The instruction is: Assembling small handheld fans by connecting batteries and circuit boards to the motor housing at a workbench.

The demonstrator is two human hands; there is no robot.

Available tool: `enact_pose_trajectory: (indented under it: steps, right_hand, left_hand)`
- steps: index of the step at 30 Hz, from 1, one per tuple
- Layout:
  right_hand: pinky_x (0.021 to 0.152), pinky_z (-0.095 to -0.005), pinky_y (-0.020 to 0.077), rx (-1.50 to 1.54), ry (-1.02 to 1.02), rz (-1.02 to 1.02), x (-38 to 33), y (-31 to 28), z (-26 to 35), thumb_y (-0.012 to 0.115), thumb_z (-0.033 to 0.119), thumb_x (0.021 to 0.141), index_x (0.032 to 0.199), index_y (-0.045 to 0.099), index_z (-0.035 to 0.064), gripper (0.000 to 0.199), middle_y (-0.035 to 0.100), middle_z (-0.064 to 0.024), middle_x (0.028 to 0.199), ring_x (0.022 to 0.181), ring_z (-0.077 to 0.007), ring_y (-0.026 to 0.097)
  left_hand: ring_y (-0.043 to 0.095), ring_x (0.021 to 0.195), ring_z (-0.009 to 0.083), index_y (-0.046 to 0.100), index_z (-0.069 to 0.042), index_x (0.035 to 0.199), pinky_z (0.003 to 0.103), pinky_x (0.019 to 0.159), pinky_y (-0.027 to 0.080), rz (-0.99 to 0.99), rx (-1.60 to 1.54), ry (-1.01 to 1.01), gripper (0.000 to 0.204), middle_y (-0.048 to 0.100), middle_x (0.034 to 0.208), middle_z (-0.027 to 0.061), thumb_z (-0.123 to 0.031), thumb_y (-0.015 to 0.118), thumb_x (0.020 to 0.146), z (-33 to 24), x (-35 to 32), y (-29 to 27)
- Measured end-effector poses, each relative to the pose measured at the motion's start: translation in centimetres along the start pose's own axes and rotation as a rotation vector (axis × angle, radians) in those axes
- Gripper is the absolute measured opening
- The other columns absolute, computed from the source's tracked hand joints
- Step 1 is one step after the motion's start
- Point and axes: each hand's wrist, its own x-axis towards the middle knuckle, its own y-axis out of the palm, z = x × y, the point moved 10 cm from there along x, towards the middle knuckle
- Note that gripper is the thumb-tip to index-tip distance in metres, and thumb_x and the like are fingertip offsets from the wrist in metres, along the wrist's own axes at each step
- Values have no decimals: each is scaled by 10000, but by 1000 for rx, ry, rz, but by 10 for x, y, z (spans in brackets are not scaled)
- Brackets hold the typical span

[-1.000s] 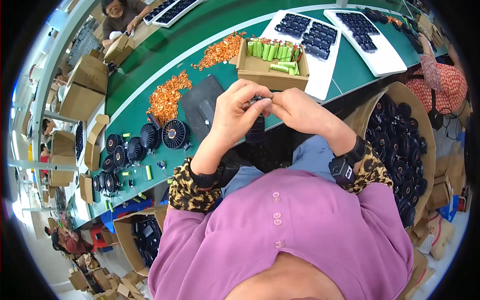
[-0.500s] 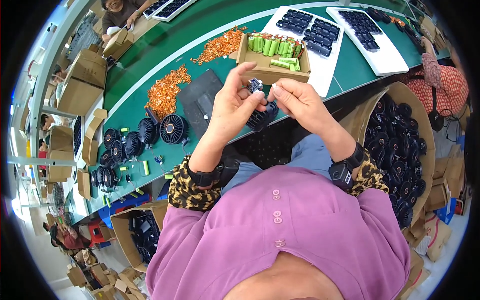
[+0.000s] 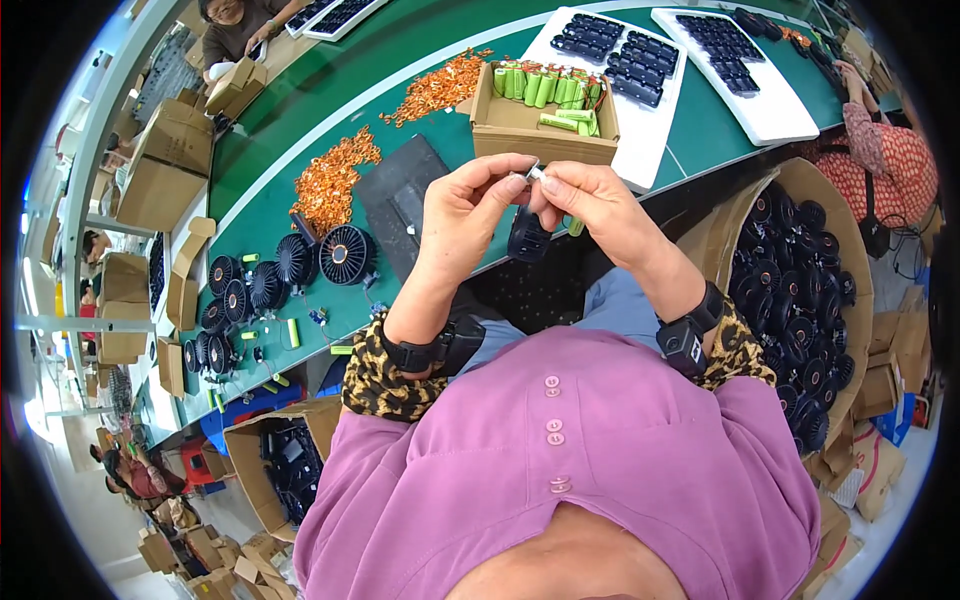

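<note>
My left hand (image 3: 468,212) and my right hand (image 3: 590,205) meet in front of my chest, fingertips pinching a small metal-ended part (image 3: 537,172) between them. A black round fan part (image 3: 527,238) hangs just below, partly hidden by my right palm. A green cell tip (image 3: 576,227) shows under my right hand. Beyond my hands stands an open cardboard box (image 3: 520,130) with several green cylindrical batteries (image 3: 545,88) at its far side.
A green bench (image 3: 400,60) carries heaps of orange connectors (image 3: 330,180), a dark mat (image 3: 400,205), several black fans (image 3: 290,270) and white trays of black parts (image 3: 690,70). A big carton of black fans (image 3: 800,290) stands at my right. Another person (image 3: 235,25) works at the far end.
My hands have lifted slightly and drawn together at the fingertips; the black fan part now hangs lower under my right hand rather than between both palms.
</note>
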Motion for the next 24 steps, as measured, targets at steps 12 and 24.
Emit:
enact_pose_trajectory:
  steps: [12, 24]
  right_hand:
    - [603, -210, 419, 15, -14, 16, -3, 0, 3, 475, 197, 911, 766, 594, 19, 258, 545, -3, 702, 633, -67, 503]
    - [538, -212, 389, 364, 90, 22, -3, 1, -13, 494, 183, 888, 749, 598, 12, 243, 531, -12, 619, 566, -77, 481]
  left_hand:
    - [615, 750, 107, 616, 35, 1000, 217, 681, 505, 12, 13, 16, 172, 637, 854, 64, -3, 533, 855, -1, -3, 3]
    - [646, 740, 170, 636, -37, 939, 249, 642, 517, -54, 430, 431, 175, 651, 871, 105, 26, 590, 783, -35, -8, 10]
